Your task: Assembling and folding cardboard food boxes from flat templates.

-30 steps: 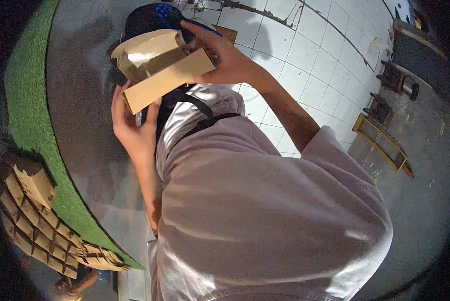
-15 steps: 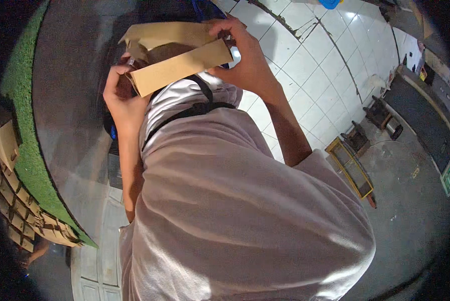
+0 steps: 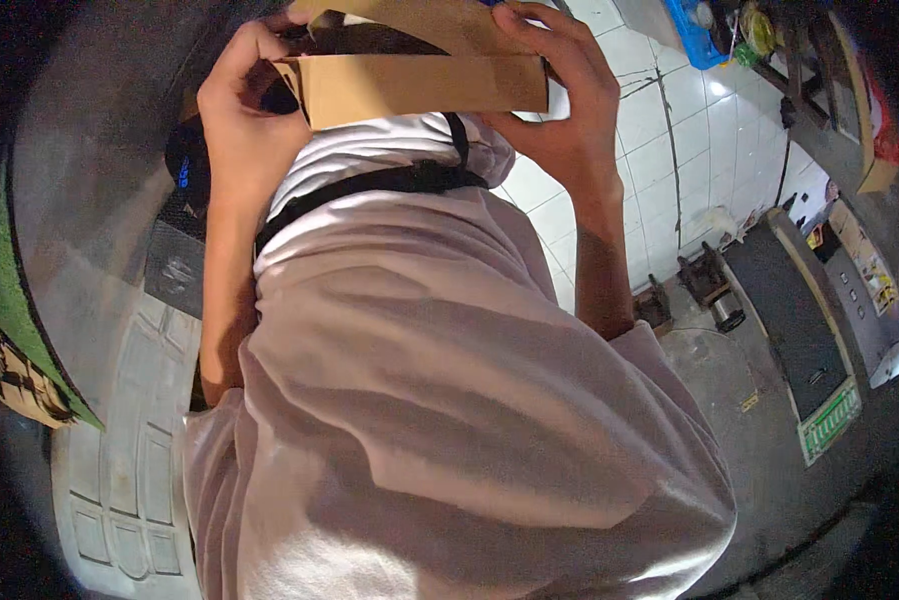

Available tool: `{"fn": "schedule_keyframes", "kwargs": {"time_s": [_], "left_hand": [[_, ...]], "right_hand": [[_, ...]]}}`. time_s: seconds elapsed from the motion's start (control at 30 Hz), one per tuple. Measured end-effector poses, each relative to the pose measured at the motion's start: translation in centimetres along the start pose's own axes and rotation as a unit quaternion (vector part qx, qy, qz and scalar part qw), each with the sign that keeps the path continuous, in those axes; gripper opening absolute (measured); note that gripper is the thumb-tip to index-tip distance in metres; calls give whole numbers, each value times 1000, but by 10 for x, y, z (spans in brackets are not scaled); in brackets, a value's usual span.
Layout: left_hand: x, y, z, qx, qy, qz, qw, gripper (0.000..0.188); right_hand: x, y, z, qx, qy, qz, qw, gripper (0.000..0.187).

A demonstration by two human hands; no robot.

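Between my two hands is a brown cardboard box (image 3: 424, 88), held up in front of my waist at the top of the view. Its long side wall faces me, and a flap stands raised behind a dark gap. My left hand (image 3: 249, 95) grips the left end, thumb low near the corner and fingers partly hidden behind the cardboard. At the right end my right hand (image 3: 569, 90) is closed on the box, fingers curled over its upper edge and thumb under the lower one. What lies inside the box is too dark to make out.
Flattened cardboard pieces (image 3: 24, 385) lie by a strip of green turf (image 3: 29, 300) at far left. A panelled grey-white door (image 3: 129, 440) stands lower left. White floor tiles (image 3: 669, 140) extend to the right, with a blue crate (image 3: 691, 35) and a dark bench (image 3: 784, 300) beyond.
The box has levelled from its slant and sits higher in the view, with both hands still on it. My view has swung, bringing the blue crate further into sight.
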State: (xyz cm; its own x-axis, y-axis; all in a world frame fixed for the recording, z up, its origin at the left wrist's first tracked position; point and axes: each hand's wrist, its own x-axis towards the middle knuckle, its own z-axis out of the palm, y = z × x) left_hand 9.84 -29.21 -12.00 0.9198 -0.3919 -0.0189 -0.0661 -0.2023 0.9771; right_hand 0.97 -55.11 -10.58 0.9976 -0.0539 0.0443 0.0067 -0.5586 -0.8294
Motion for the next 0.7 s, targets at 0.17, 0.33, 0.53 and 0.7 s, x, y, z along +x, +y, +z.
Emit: {"fn": "schedule_keyframes", "kwargs": {"time_s": [0.17,0.33,0.53,0.7], "left_hand": [[-9,23,7,-12,42,-20,999,58],[5,17,-4,133,-11,143,981,73],[11,33,-6,122,-72,49,989,75],[7,33,4,183,-34,122,975,79]], "right_hand": [[0,-6,3,-9,23,-57,998,69],[5,-11,-9,-53,-6,-84,995,62],[9,-21,-10,-15,4,-12,1000,59],[2,-19,-12,3,-22,17,1000,64]]}}
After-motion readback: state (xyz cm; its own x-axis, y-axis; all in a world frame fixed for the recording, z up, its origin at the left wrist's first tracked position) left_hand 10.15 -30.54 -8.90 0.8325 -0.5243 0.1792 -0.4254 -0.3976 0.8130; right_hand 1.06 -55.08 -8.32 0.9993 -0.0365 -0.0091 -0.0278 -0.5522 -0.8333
